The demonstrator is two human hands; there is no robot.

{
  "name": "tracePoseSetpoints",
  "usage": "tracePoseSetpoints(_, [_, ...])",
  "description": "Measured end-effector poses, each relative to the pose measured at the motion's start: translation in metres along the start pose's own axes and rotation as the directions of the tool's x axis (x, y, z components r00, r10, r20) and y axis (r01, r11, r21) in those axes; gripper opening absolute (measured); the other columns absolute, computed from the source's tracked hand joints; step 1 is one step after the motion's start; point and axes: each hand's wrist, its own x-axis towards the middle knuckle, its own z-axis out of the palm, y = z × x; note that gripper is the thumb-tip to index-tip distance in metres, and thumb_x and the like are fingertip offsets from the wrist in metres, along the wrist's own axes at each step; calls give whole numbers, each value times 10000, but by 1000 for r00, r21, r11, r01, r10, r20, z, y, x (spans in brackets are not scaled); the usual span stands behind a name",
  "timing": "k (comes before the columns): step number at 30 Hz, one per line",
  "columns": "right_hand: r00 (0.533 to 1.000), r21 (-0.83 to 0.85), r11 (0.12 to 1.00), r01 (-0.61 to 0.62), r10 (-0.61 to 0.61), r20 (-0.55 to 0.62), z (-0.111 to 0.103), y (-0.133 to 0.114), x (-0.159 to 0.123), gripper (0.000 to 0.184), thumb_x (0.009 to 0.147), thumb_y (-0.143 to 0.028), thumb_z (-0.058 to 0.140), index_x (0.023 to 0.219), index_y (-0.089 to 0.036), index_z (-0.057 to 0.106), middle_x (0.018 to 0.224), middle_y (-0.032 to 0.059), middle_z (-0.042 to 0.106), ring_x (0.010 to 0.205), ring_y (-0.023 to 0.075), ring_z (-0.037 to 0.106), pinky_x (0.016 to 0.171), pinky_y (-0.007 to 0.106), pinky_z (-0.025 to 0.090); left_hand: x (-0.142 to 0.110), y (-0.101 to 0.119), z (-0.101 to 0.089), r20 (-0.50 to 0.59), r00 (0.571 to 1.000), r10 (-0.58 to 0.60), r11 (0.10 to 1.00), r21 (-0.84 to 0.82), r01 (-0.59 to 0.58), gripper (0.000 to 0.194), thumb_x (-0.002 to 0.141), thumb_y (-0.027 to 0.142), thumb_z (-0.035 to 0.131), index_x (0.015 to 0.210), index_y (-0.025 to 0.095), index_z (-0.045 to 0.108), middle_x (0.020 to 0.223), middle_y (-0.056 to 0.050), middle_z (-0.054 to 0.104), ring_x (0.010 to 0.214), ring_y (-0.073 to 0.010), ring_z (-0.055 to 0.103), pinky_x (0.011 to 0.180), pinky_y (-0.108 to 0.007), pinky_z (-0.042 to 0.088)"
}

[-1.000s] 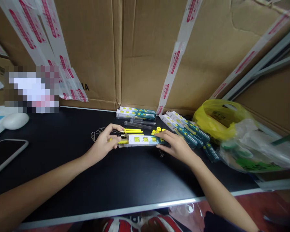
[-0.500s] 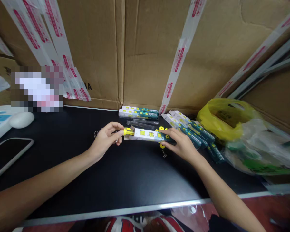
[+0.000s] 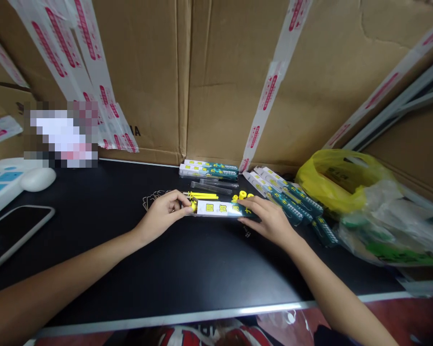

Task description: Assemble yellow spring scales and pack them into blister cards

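Note:
My right hand [image 3: 269,218] grips the right part of a slim white-and-teal carton [image 3: 220,208] with yellow lettering, held level just over the black table. At the carton's left end, my left hand [image 3: 166,211] pinches the yellow end of a spring scale [image 3: 194,206]. Only that end shows; the rest is hidden inside the carton. Just behind lie yellow rods [image 3: 204,196], with thin wire hooks [image 3: 150,199] to their left. Small yellow caps [image 3: 242,195] sit beyond the carton near my right fingers, and clear tubes [image 3: 212,187] lie farther back.
Similar cartons are stacked at the back [image 3: 209,169], and others lie at the right [image 3: 283,194]. A yellow plastic bag [image 3: 317,190] and a clear bag [image 3: 378,230] stand beyond them. At the left are a phone [image 3: 18,235], a white rounded object [image 3: 38,179] and a power strip [image 3: 3,180]. Large cardboard boxes [image 3: 147,77] wall the back.
My left hand has moved rightward to the carton's mouth, and the yellow spring scale has slid into the carton until only its end shows. My right hand has kept its hold on the carton.

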Motion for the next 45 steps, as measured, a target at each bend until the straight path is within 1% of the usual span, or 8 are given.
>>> tracePoseSetpoints(5, [999, 8, 999, 44, -44, -8, 0, -3, 1, 365, 900, -347, 578, 1225, -185, 544, 1133, 107, 668, 1002, 223, 655, 802, 341, 548, -6, 5, -1, 82, 984, 157, 961, 215, -172, 118, 826, 270, 630, 772, 165, 627, 828, -19, 588, 661, -105, 521, 567, -220, 397])
tracePoseSetpoints(13, [999, -16, 999, 35, -35, -1, 0, -1, 0, 365, 898, -351, 579, 1225, -189, 560, 1119, 107, 670, 984, 222, 658, 783, 336, 542, -3, -1, -2, 188, 960, 208, 934, 254, -252, 56, 844, 198, 591, 853, 170, 638, 830, -17, 589, 675, -102, 544, 572, -205, 428])
tracePoseSetpoints(19, [1000, -21, 1000, 19, -19, -2, -1, -1, 0, 355, 896, -354, 582, 1204, -178, 571, 1106, 105, 671, 968, 214, 660, 759, 323, 539, -3, -1, -1, 266, 923, 279, 903, 255, -346, 175, 855, 115, 525, 972, 171, 642, 933, -44, 614, 715, -97, 571, 616, -204, 477])
tracePoseSetpoints(24, [1000, -10, 1000, 18, -18, -7, -1, -1, 1, 355, 893, -354, 586, 1198, -172, 575, 1094, 106, 674, 960, 213, 662, 753, 320, 542, -2, -5, 0, 268, 896, 353, 872, 252, -419, 227, 851, 91, 506, 993, 173, 662, 960, -60, 618, 748, -109, 591, 612, -207, 493])
tracePoseSetpoints(29, [1000, -5, 1000, 8, -8, -21, 0, -1, 0, 369, 887, -358, 590, 1218, -196, 572, 1103, 99, 670, 968, 209, 661, 776, 319, 547, -2, -5, -2, 198, 872, 448, 810, 322, -490, 261, 851, 63, 484, 982, 180, 677, 960, -57, 636, 885, -143, 619, 788, -270, 516])
tracePoseSetpoints(35, [1000, 9, 1000, 16, -16, -22, -1, -2, 0, 366, 891, -367, 584, 1216, -198, 572, 1107, 103, 669, 969, 207, 663, 803, 322, 550, -4, 1, -5, 18, 951, 309, 918, 256, -303, 116, 871, 214, 551, 890, 180, 660, 995, -66, 613, 908, -154, 620, 650, -219, 550])
tracePoseSetpoints(38, [1000, 19, 1000, -1, 1, -23, -2, -3, 1, 364, 892, -363, 581, 1221, -207, 570, 1108, 100, 670, 975, 208, 663, 806, 325, 551, -5, 3, -5, -32, 955, 295, 922, 273, -275, 85, 844, 228, 602, 814, 175, 662, 895, -46, 595, 789, -131, 606, 599, -214, 529])
tracePoseSetpoints(45, [1000, 33, 999, -12, 11, 8, 0, -3, 1, 366, 896, -375, 575, 1212, -191, 561, 1105, 105, 669, 967, 211, 664, 785, 317, 547, -8, 7, -3, 56, 903, 425, 846, 330, -419, 69, 838, 162, 611, 857, 180, 675, 835, -30, 690, 766, -139, 611, 703, -263, 494])
